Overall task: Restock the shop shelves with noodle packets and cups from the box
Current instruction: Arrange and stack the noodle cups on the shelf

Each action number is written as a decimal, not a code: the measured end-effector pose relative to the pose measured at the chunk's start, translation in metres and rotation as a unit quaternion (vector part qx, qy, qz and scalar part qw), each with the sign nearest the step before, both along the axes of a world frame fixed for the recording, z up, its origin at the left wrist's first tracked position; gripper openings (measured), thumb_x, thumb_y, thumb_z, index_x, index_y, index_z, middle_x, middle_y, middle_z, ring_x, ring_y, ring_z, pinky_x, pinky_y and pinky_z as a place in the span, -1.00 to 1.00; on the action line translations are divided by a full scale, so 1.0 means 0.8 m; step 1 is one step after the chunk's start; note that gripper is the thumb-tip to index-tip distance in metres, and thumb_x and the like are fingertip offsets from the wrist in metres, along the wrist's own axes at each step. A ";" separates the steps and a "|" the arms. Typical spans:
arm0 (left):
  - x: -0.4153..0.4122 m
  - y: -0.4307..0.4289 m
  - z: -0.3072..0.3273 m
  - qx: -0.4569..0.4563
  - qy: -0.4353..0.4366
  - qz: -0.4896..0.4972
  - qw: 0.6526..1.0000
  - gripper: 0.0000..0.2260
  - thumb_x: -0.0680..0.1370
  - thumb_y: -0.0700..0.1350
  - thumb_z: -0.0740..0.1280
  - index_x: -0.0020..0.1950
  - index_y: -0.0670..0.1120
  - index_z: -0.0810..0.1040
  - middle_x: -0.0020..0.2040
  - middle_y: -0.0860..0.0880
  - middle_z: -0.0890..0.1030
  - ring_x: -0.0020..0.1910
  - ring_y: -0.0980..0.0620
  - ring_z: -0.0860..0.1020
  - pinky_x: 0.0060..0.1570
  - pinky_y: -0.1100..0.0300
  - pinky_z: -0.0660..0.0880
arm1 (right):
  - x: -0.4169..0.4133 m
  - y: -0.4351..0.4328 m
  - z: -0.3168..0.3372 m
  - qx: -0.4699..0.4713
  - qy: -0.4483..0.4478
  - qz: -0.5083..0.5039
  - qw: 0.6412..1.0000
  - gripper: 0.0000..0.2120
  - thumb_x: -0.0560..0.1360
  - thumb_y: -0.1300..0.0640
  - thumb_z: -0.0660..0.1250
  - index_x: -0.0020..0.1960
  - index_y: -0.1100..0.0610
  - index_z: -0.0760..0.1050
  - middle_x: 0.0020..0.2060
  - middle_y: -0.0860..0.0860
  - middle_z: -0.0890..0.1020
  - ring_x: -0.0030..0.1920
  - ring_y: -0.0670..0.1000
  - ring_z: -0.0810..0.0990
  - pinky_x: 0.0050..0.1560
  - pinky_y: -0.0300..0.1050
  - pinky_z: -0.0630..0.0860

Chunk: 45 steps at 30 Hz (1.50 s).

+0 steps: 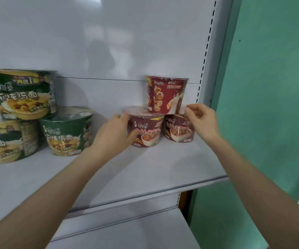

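Three dark red noodle cups form a small pyramid at the back right of the white shelf (163, 169). My left hand (117, 131) grips the left side of the lower left red cup (147, 131). At the rim of the lower right red cup (178, 131), my right hand (201, 119) has its fingers curled and pinched together. The top red cup (165, 95) rests across both lower ones. Further left on the same shelf three green chicken noodle cups are stacked: one on top (22, 94), two below (68, 133) (7, 141).
The shelf's slotted upright (205, 56) and a green wall (270, 87) close off the right side. A lower white shelf (127, 229) lies beneath. Bare shelf surface stretches in front of the cups. The box is out of view.
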State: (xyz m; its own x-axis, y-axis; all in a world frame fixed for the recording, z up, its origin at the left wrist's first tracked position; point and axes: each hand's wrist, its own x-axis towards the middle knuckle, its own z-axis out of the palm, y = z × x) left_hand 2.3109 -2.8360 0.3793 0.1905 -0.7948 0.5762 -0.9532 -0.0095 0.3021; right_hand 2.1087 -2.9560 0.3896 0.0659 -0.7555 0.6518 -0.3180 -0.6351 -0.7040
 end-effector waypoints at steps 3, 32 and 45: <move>-0.006 -0.017 -0.006 -0.006 0.080 0.034 0.996 -0.47 0.48 0.03 0.37 0.34 -0.17 0.30 0.21 -0.21 0.46 0.12 -0.15 0.49 0.04 0.06 0.43 | -0.029 -0.037 -0.006 0.034 -0.023 -0.009 0.999 -0.87 0.51 0.16 0.31 -0.02 0.21 0.54 -0.16 0.14 0.63 -0.13 0.08 0.60 -0.02 -0.03 0.56; -0.050 -0.075 0.027 -0.056 0.188 0.058 0.979 -0.13 0.33 0.30 0.39 0.46 -0.13 0.18 0.46 -0.11 0.27 0.41 -0.09 0.27 0.35 -0.09 0.27 | -0.053 -0.084 -0.021 0.091 0.109 0.111 0.984 -0.34 0.42 -0.11 0.39 0.43 0.07 0.28 0.27 -0.05 0.40 0.21 -0.07 0.41 0.12 -0.19 0.38; -0.068 -0.112 0.045 -0.050 0.257 0.022 0.965 -0.09 0.06 0.52 0.28 0.25 0.00 0.37 0.19 0.05 0.55 0.16 -0.05 0.52 0.20 -0.17 0.40 | -0.070 -0.114 -0.022 0.175 -0.003 0.183 0.967 -0.80 0.52 0.03 0.30 0.12 0.04 0.45 0.06 -0.04 0.53 0.01 -0.14 0.52 -0.12 -0.37 0.47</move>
